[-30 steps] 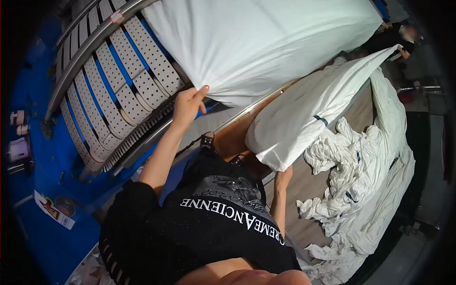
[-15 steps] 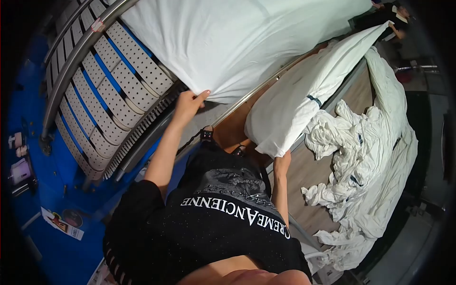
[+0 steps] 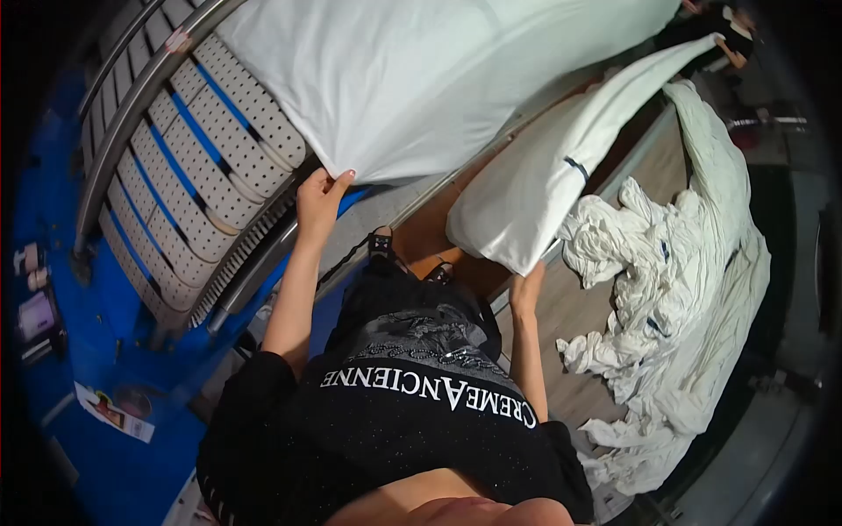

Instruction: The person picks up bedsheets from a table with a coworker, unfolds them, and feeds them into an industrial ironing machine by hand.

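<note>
My left hand pinches the near corner of a large white sheet, which stretches up and away over the edge of a machine with perforated belts. Closed on the lower corner of a second white cloth is my right hand. That cloth has a dark mark on its edge and runs taut to the upper right, where another person holds its far end. Both fabrics hang apart from each other, with a gap between them.
A crumpled pile of white linen lies on a wood-patterned table at the right. A curved metal rail runs beside the belts. Blue floor or sheeting with a printed card is at the left.
My left hand has moved left and slightly down with the sheet corner, pulling it flatter. My right hand has risen a little with its cloth. The camera view has shifted slightly.
</note>
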Tool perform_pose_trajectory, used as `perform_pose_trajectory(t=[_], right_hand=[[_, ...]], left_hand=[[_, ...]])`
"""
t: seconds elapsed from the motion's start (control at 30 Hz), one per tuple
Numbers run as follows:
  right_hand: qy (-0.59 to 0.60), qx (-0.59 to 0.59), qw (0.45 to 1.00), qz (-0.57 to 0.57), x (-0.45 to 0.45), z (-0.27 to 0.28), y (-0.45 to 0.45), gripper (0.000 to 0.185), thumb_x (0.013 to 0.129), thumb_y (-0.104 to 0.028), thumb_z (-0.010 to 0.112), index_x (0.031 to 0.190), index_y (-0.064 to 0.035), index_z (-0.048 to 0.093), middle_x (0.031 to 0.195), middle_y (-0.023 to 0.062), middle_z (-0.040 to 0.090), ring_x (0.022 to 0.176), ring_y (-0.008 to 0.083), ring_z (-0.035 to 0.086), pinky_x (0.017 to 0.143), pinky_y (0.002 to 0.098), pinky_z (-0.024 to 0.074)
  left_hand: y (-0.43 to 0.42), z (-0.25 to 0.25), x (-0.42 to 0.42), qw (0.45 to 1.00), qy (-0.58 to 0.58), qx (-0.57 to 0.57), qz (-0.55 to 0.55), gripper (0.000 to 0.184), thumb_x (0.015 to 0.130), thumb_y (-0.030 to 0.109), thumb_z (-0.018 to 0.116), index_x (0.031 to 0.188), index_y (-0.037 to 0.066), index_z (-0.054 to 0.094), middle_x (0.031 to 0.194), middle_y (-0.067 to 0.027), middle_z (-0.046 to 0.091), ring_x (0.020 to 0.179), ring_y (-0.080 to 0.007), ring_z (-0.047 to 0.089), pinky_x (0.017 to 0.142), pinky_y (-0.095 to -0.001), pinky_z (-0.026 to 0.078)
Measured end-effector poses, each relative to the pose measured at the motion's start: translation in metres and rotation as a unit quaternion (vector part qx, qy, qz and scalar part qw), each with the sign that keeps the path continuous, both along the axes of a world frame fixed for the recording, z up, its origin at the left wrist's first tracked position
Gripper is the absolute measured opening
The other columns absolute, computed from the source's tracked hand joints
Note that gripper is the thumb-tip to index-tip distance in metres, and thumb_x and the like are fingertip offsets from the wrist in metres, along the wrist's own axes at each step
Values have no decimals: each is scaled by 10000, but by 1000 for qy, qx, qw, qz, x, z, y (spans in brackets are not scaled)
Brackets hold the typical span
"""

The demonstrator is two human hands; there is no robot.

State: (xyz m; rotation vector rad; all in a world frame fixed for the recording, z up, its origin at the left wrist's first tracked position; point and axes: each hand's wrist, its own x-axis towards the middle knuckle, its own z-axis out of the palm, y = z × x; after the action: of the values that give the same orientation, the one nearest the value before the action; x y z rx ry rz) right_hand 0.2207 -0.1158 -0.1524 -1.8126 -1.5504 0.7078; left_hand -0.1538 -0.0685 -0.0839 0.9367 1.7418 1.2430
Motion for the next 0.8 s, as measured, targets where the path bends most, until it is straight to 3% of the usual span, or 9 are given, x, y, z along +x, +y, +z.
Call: perform_pose_trajectory(t=[0.1,0.23,0.37,0.43,0.5,0.6,0.7,0.77,0.8], right_hand=[[39,-95,994,-22,10,16,0,355,850,-108,395,1169,46,411,1121,202,465,1061,322,442,936,377,320],[76,-22,996,39,2,6,-18,462,898,-192,379,1290,41,301,1273,193,381,1189,299,357,996,354,262],[88,-3,996,-11,2,-1,-15,392,893,-140,390,1235,52,385,1202,152,470,1116,259,449,946,336,338],[371,-28,920,-122,5,18,-4,396,876,-173,460,1221,18,425,1144,111,518,1050,210,500,899,301,370],[370,13,921,-122,-1,12,15,332,856,-151,502,1146,11,502,1053,67,566,967,149,527,831,274,403],[335,16,933,-127,4,18,21,282,867,-172,513,1086,4,543,1005,41,580,898,122,533,789,268,417],[483,5,873,-65,-25,60,25,250,857,-162,546,1041,3,579,924,18,604,813,104,554,731,259,451],[553,-43,831,-32,-43,84,21,205,831,-150,558,977,-11,597,885,12,614,748,103,574,656,265,477],[473,-59,879,18,-43,89,17,176,822,-147,564,934,-17,604,860,8,614,751,93,571,650,255,476]], left_hand=[[-6,12,7,992,-88,71,47,218,833,149,625,956,-27,584,866,-33,619,793,-63,538,702,-193,402],[10,-12,17,977,-149,-2,154,351,893,353,517,729,44,485,574,-17,502,509,-123,561,422,-237,349],[28,-45,29,998,-43,-36,23,375,916,335,473,793,-19,491,556,-63,513,497,-187,614,388,-273,352],[17,-24,22,996,-46,-53,-63,358,929,304,448,898,-46,516,561,-70,527,499,-181,614,392,-261,359],[-1,2,10,990,-58,-98,-86,328,941,265,416,1033,-41,490,879,-114,619,550,-153,629,416,-233,366],[-15,19,49,992,-96,34,-74,546,939,250,415,1340,-36,178,1343,-211,331,1069,-251,535,692,-259,496],[-20,-47,100,947,222,13,-232,835,876,327,529,1383,2,-50,1426,-235,85,1249,-294,341,914,-358,412],[-10,-49,150,965,-43,-89,-244,722,844,347,579,1352,-22,222,1341,-236,316,1121,-270,471,845,-333,444],[-3,-44,156,894,-234,-212,-318,608,836,351,590,1247,-33,360,1215,-204,437,1021,-241,515,785,-330,451]])
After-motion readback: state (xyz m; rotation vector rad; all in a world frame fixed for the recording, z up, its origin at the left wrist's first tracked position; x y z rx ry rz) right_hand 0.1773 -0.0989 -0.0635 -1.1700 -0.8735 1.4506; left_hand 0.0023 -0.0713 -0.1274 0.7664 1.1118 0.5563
